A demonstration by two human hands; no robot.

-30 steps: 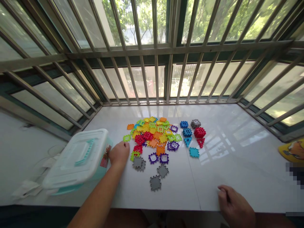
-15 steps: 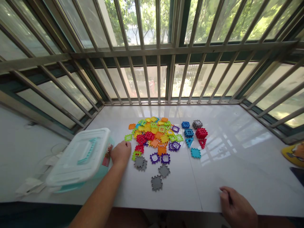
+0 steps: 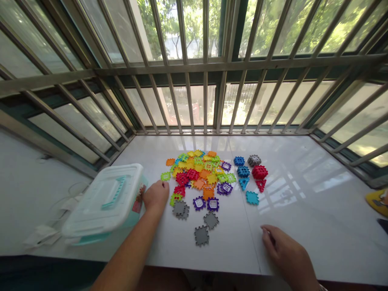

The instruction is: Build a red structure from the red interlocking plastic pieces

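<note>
My left hand point(image 3: 156, 196) rests as a fist on the white table, between the lidded box and a pile of plastic building tiles point(image 3: 189, 163). Nothing shows in it. My right hand point(image 3: 283, 246) is above the table's front right part, its fingers curled in with no object visible. The pile mixes yellow, orange, green, red and purple toothed tiles. In front of it lie grey square tiles point(image 3: 201, 235) and purple tiles point(image 3: 213, 204). To the right stand blue stacks point(image 3: 243, 171), a red stack point(image 3: 260, 172) and a grey stack point(image 3: 254, 160), with a light blue square tile point(image 3: 252, 198) nearer me.
A clear box with a white lid point(image 3: 106, 194) and turquoise handle stands at left, white cables and a plug point(image 3: 42, 236) beyond it. Metal window bars point(image 3: 206, 103) enclose the table's back and sides. A yellow object point(image 3: 377, 201) sits at the right edge.
My right hand has moved left and slightly forward over the table. My left hand stays in its place by the box. The whole view has shifted slightly.
</note>
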